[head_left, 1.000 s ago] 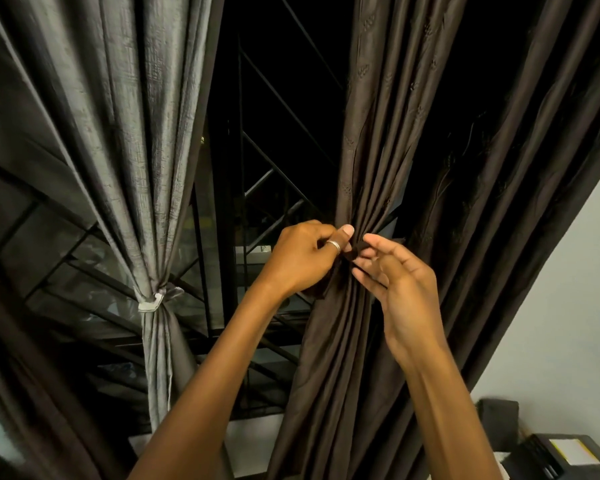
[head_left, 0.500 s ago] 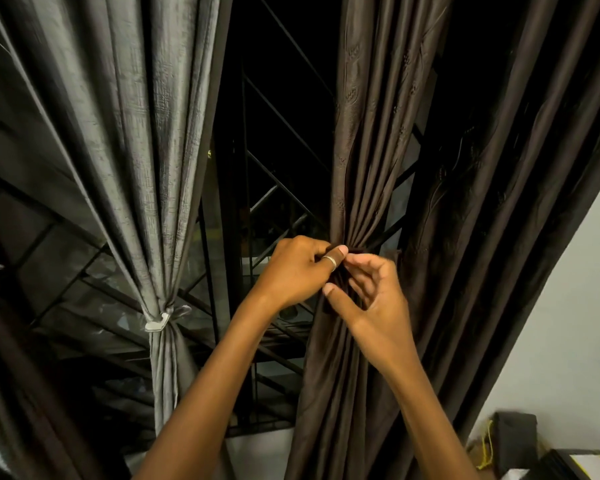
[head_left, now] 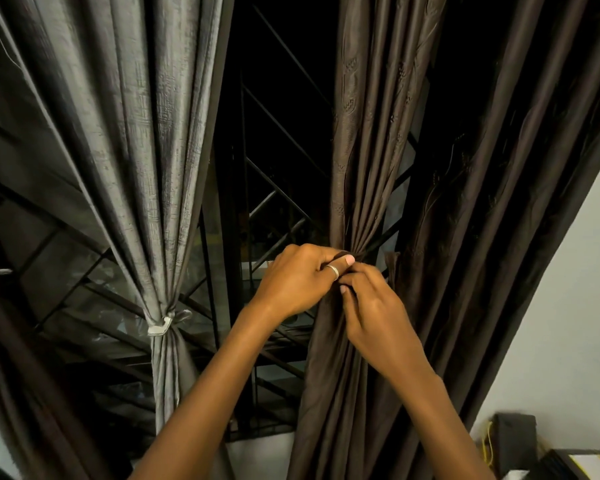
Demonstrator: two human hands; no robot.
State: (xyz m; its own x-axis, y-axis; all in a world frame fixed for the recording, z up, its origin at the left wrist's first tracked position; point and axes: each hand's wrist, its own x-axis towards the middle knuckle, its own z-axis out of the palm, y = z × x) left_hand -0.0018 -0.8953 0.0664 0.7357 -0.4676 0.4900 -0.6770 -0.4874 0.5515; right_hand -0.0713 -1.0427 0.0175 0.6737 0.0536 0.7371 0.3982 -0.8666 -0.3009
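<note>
Before the barred window (head_left: 278, 216) hangs the dark brown pleated fabric curtain (head_left: 357, 188), bunched at its waist: left hand (head_left: 298, 282) curls round the gathers, right hand (head_left: 374, 313) pinches folds beside it. Soft, light, probably slippery cloth; best gripped at that bunch.

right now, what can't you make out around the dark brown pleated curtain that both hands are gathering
- Head view: whether a tie binds the dark brown pleated curtain is hidden by the left hand and right hand.
- Head view: the right hand's fingertips are buried in the folds.
- Head view: the black tray holding white paper is cut off by the bottom edge.
- Head view: past the black window grille, only darkness.
</note>
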